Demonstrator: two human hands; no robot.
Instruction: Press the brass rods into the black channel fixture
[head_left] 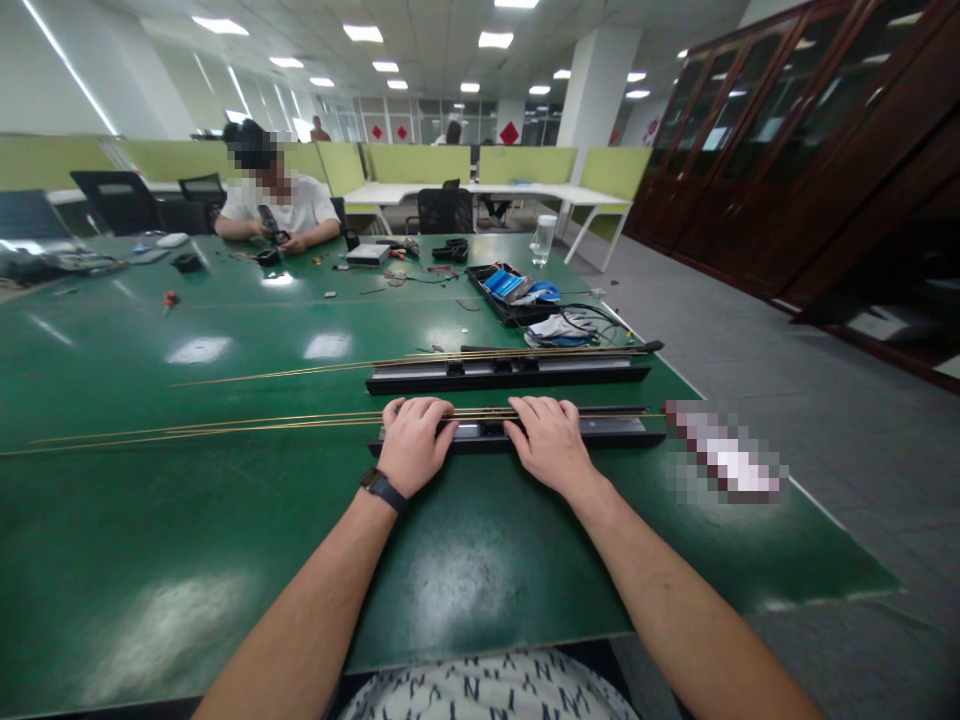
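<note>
Your left hand [412, 441] and right hand [551, 440] lay flat, released, pressing one near rail [622, 430]; two brass rods [225, 424] ran leftward under your fingers. A second rail [510, 372] lay beyond on the desk [225, 540].

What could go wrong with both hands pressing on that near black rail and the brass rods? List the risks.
1. The thin brass rods stick out far to the left of the near rail; pressing under the left hand and right hand could bend them or flick their free ends.
2. The rail might slide on the glossy green table.
3. Fingers could get pinched between rods and rail.
</note>
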